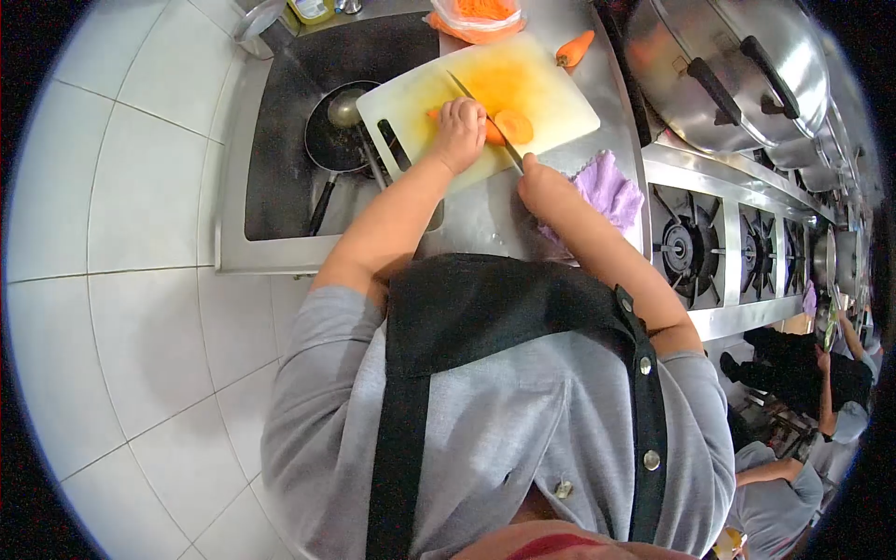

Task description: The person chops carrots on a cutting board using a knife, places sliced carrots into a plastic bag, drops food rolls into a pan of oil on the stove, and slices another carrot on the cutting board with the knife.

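Observation:
On the white cutting board [560, 103], stained orange in the middle, my left hand [460, 133] is closed over a carrot [493, 133], with its fingers curled. My right hand [546, 185] grips the handle of a knife [509, 149]. The blade runs diagonally over the board, between my left fingers and a round carrot slice [514, 126]. Part of the carrot is hidden under my left hand. A whole carrot [575, 49] lies past the board's far right corner. Behind the board sits a plastic bag [478, 23] with shredded carrot in it.
Left of the board, a sink [271, 177] holds a black frying pan [327, 159] with a ladle [344, 109]. A purple cloth [609, 189] lies by my right forearm. Rightward are a large metal pot [719, 70] and gas burners [689, 245]. Two other people [845, 378] stand farther off.

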Tool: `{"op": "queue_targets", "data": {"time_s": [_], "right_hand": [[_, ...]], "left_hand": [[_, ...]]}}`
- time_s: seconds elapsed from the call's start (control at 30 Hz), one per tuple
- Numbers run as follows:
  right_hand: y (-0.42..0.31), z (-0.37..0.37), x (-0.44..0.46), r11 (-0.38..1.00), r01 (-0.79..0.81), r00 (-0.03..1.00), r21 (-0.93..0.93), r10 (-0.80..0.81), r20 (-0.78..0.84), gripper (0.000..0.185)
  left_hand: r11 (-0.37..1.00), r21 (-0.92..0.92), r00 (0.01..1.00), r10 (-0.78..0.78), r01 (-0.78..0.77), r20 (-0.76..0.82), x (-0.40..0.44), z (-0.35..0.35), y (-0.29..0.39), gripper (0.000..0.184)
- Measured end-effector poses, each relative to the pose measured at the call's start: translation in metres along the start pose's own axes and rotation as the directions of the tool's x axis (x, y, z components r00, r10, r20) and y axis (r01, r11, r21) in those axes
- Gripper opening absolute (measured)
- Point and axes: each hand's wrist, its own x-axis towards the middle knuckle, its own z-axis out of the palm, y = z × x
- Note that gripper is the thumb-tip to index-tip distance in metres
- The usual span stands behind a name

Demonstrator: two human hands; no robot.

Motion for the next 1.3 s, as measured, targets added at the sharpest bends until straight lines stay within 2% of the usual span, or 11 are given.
{"op": "queue_targets", "data": {"time_s": [0.13, 0.2, 0.23, 0.3, 0.33, 0.4, 0.5, 0.63, 0.7, 0.8, 1.3], "right_hand": [[0.001, 0.0, 0.0, 0.999, 0.008, 1.0, -0.031, -0.007, 0.027, 0.021], [0.0, 0.003, 0.002, 0.998, -0.05, 0.999, -0.028, 0.051, 0.013, 0.023], [-0.001, 0.002, 0.001, 0.999, -0.042, 0.999, -0.023, 0.042, 0.008, 0.023], [-0.001, -0.003, -0.002, 0.999, -0.025, 0.999, 0.027, 0.025, 0.022, 0.026], [-0.002, -0.005, -0.002, 1.0, -0.018, 1.0, 0.025, 0.018, 0.019, 0.026], [-0.003, -0.007, -0.004, 1.0, -0.006, 1.0, 0.024, 0.005, 0.017, 0.028], [0.001, 0.001, -0.004, 0.999, 0.037, 0.998, 0.017, -0.036, -0.06, 0.023], [0.007, 0.004, -0.001, 0.999, 0.037, 0.997, 0.001, -0.037, -0.073, 0.022], [0.006, -0.003, -0.006, 0.998, 0.061, 0.992, -0.006, -0.062, -0.109, 0.021], [0.002, -0.013, -0.021, 0.996, 0.088, 0.982, 0.014, -0.085, -0.167, 0.02], [0.004, -0.018, -0.026, 0.993, 0.118, 0.986, 0.019, -0.115, -0.121, 0.021]], "left_hand": [[0.999, -0.031, 0.998, 0.006, -0.004, 0.066, 0.006, -0.016, 0.006, 0.014], [0.968, 0.25, 0.99, -0.045, 0.01, 0.137, 0.008, -0.033, 0.016, 0.012], [0.966, 0.259, 0.99, -0.043, 0.006, 0.136, 0.008, -0.036, 0.017, 0.012], [0.968, 0.206, 0.963, -0.182, 0.141, 0.196, 0.007, -0.039, 0.018, 0.014], [0.967, 0.211, 0.964, -0.183, 0.142, 0.191, 0.006, -0.04, 0.016, 0.014], [0.983, 0.11, 0.961, -0.165, 0.144, 0.22, 0.004, -0.042, 0.012, 0.019], [0.981, 0.126, 0.958, -0.176, 0.15, 0.225, 0.005, -0.043, 0.015, 0.026], [0.984, 0.102, 0.95, -0.171, 0.149, 0.261, 0.006, -0.046, 0.016, 0.028], [0.971, 0.205, 0.926, -0.183, 0.119, 0.33, 0.008, -0.045, 0.014, 0.027], [0.962, 0.253, 0.92, -0.192, 0.107, 0.343, 0.008, -0.042, 0.013, 0.027], [0.962, 0.237, 0.914, -0.214, 0.136, 0.344, 0.007, -0.042, 0.014, 0.029]]}}
